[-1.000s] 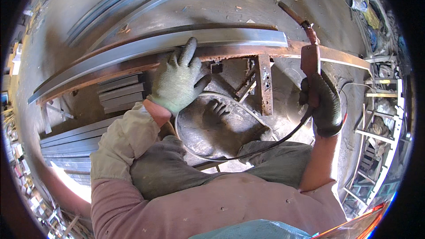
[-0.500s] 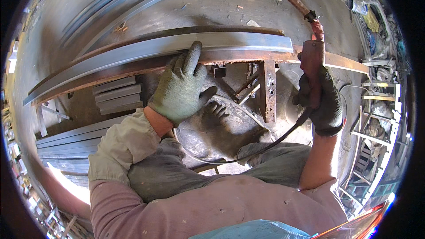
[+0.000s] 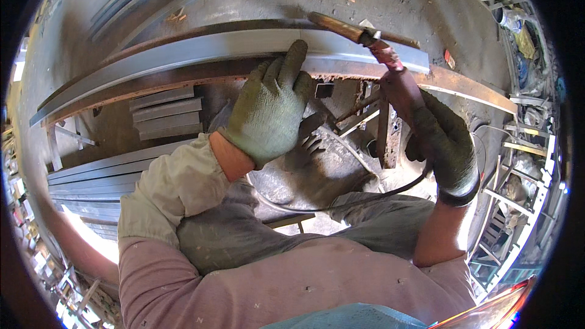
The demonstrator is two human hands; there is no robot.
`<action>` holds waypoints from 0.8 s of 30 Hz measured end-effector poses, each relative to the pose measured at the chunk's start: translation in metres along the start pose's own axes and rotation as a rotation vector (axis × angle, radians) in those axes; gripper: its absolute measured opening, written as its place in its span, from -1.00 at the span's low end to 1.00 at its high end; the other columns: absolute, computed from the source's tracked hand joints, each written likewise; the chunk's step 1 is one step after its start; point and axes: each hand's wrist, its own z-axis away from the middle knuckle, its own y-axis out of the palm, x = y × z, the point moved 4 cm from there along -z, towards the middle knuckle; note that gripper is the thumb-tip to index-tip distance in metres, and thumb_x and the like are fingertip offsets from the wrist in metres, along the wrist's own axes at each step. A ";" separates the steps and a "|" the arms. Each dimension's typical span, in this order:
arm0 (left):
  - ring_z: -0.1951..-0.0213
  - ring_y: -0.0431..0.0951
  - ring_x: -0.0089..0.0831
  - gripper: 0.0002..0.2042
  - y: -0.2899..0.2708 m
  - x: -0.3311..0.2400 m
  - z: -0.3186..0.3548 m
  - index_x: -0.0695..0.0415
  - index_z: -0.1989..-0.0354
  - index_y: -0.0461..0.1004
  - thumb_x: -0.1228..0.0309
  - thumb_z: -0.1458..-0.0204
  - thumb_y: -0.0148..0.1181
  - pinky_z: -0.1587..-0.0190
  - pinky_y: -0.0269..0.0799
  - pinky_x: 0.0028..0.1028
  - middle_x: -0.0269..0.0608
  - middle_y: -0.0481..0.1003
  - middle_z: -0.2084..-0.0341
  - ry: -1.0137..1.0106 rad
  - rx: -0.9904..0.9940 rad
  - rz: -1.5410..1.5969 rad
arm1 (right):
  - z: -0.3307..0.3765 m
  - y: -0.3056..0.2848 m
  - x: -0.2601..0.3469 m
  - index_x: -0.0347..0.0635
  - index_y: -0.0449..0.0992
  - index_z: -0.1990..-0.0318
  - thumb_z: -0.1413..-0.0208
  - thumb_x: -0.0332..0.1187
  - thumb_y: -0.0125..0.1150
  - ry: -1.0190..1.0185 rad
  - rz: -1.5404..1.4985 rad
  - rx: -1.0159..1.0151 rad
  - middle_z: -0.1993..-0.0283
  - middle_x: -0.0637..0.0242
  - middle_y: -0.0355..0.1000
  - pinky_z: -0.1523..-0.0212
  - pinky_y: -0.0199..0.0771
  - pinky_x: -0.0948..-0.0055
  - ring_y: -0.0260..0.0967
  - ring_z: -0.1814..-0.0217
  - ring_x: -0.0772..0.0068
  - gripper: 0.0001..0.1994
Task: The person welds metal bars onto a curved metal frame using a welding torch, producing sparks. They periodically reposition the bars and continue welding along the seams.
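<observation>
A long grey square steel tube [image 3: 201, 53] lies along a rusty steel frame [image 3: 472, 89] in front of me. My left hand [image 3: 268, 116], in a grey-green work glove, rests its stretched index finger on the tube's face near a thin joint line; the other fingers bend loosely and nothing is in them. My right hand [image 3: 448, 146], in a dark glove, is wrapped round the handle of a welding torch [image 3: 405, 97]. The torch points up and left, its brownish nozzle [image 3: 335, 26] over the tube near my left fingertip. Whether the tip touches metal I cannot tell.
Short cut tube pieces [image 3: 167, 113] lie stacked beyond my left forearm, with long tubes [image 3: 91, 189] below them. The torch cable [image 3: 390, 194] loops across my lap. A metal rack [image 3: 515, 192] with clutter stands at right. More long tubes [image 3: 146, 0] lie on the far floor.
The torch has swung left and down, bringing its nozzle from beyond the tube's right end to over the tube. My left hand has slid right along the tube. The view has shifted slightly.
</observation>
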 end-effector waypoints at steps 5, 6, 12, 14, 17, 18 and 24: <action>-0.27 0.62 0.37 -0.24 -0.006 -0.002 -0.001 0.43 -0.18 0.58 -0.07 -0.10 0.59 -0.38 0.51 0.19 0.58 0.30 -0.55 -0.003 0.015 0.040 | -0.001 0.014 0.013 -0.16 0.66 -0.50 -0.62 -0.05 0.30 -0.011 0.120 0.073 0.17 0.52 0.63 0.32 0.42 0.61 0.42 0.29 0.74 -0.49; -0.25 0.63 0.37 -0.24 -0.007 -0.002 -0.002 0.43 -0.18 0.58 -0.07 -0.10 0.59 -0.37 0.52 0.19 0.58 0.30 -0.55 0.001 0.004 0.047 | -0.001 0.015 0.013 -0.17 0.66 -0.50 -0.63 -0.05 0.29 -0.008 0.099 0.075 0.18 0.52 0.62 0.32 0.41 0.61 0.41 0.30 0.74 -0.49; -0.30 0.61 0.34 -0.24 -0.007 -0.002 -0.003 0.43 -0.21 0.56 -0.05 -0.10 0.59 -0.40 0.51 0.17 0.58 0.30 -0.55 -0.013 0.043 0.031 | -0.005 0.015 0.015 -0.19 0.65 -0.50 -0.65 -0.05 0.25 -0.043 0.127 0.099 0.22 0.48 0.60 0.33 0.39 0.59 0.39 0.33 0.73 -0.49; -0.32 0.59 0.35 -0.24 -0.008 -0.003 -0.003 0.43 -0.20 0.57 -0.05 -0.09 0.60 -0.41 0.50 0.17 0.57 0.30 -0.55 0.001 0.036 0.030 | -0.006 0.016 0.015 -0.19 0.65 -0.50 -0.66 -0.05 0.24 -0.072 0.122 0.103 0.24 0.46 0.59 0.33 0.39 0.59 0.39 0.34 0.73 -0.49; -0.35 0.57 0.36 -0.25 -0.009 -0.003 -0.004 0.42 -0.19 0.57 -0.04 -0.08 0.60 -0.40 0.51 0.17 0.55 0.32 -0.54 0.005 0.021 0.028 | -0.007 0.018 0.013 -0.20 0.65 -0.50 -0.66 -0.06 0.24 -0.061 0.132 0.082 0.25 0.47 0.58 0.33 0.40 0.60 0.38 0.34 0.73 -0.50; -0.36 0.56 0.37 -0.25 -0.009 -0.002 -0.004 0.42 -0.18 0.58 -0.04 -0.08 0.60 -0.40 0.51 0.18 0.55 0.33 -0.54 0.003 0.016 0.027 | -0.007 0.019 0.012 -0.20 0.66 -0.50 -0.66 -0.06 0.24 -0.056 0.133 0.077 0.25 0.46 0.59 0.33 0.40 0.60 0.39 0.34 0.72 -0.50; -0.37 0.56 0.37 -0.24 -0.007 0.001 -0.003 0.41 -0.17 0.59 -0.04 -0.03 0.63 -0.37 0.55 0.16 0.52 0.36 -0.53 0.001 -0.005 0.032 | -0.008 0.017 0.012 -0.20 0.66 -0.49 -0.66 -0.06 0.25 -0.066 0.141 0.108 0.23 0.44 0.60 0.31 0.46 0.59 0.43 0.33 0.72 -0.50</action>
